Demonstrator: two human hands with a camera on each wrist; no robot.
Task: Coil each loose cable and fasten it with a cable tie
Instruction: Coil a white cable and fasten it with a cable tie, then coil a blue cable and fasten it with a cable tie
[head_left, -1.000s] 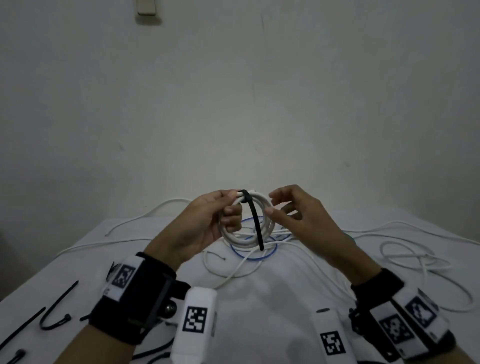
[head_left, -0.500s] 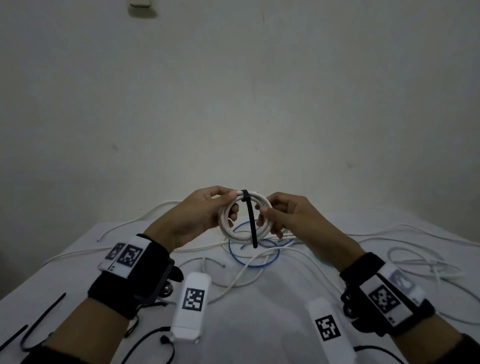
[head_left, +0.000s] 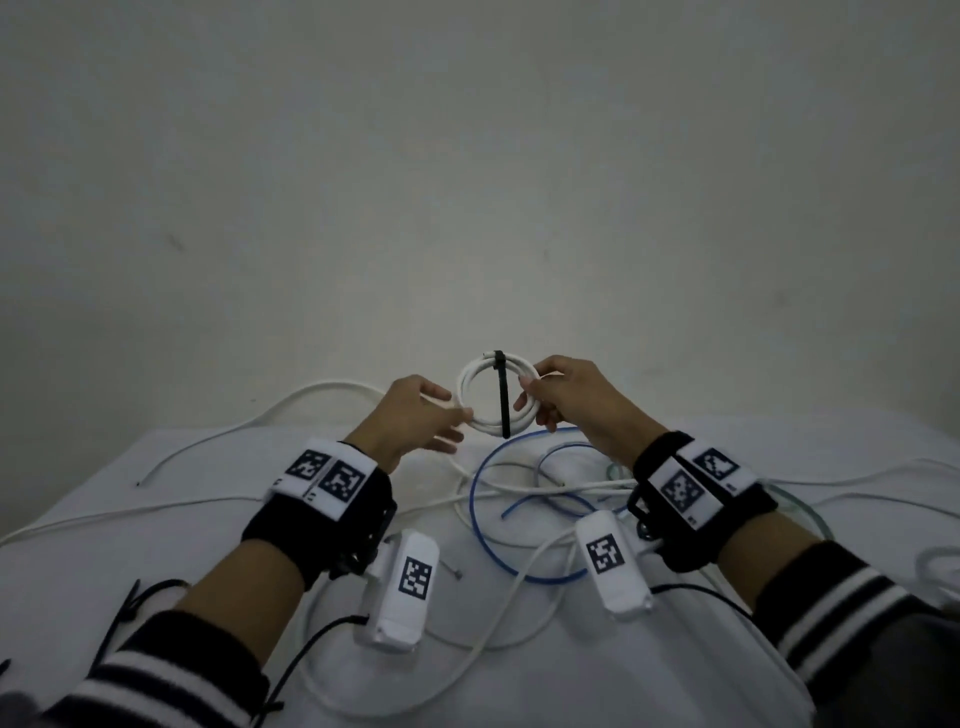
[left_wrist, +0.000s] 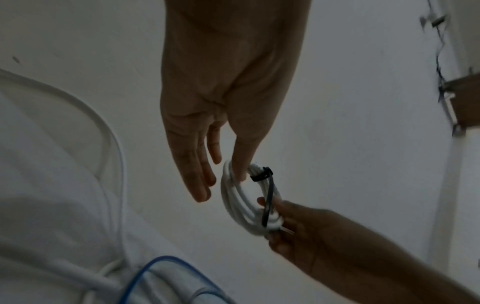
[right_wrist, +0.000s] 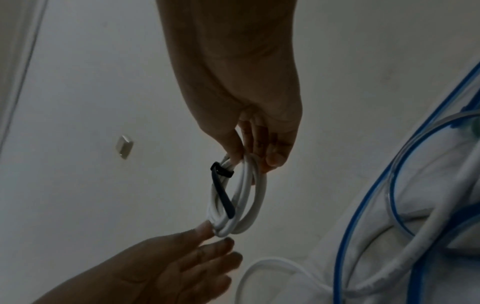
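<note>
sleeves: striped black and white cuffs (head_left: 831, 597) sit nearest the camera, at about 5 and 7 o'clock in the head view
wrist gear: black wrist straps with checkered marker tags (head_left: 332, 480), plus a white marker box (head_left: 402, 590) hanging under each wrist
spare ties: a few loose black cable ties (head_left: 140, 597) lie at roughly 8 o'clock on the white table (head_left: 104, 530)
table clutter: a blue cable (head_left: 480, 525) loops around right under the hands, tangled up with loose white cables (head_left: 519, 603) that trail off toward 9 and 3 o'clock, and a clear tube (head_left: 800, 512) is over at 3 o'clock
left hand (head_left: 415, 421): fingers out pretty much straight and close together, the thumb tip just touching the left edge of the coil, not gripping anything
right hand (head_left: 576, 402): pinching the right side of the coil between thumb and fingers
white cable coil (head_left: 470, 395): held up in the air above the tangle, a bit past the table's middle toward 12 o'clock, wound into a neat round ring of several turns
black cable tie (head_left: 502, 395): cinched around the top of the coil, its long tail hanging straight down across the ring's opening
wall (head_left: 467, 182): plain pale wall behind everything, with a small switch plate (right_wrist: 124, 147) showing in the right wrist view
</note>
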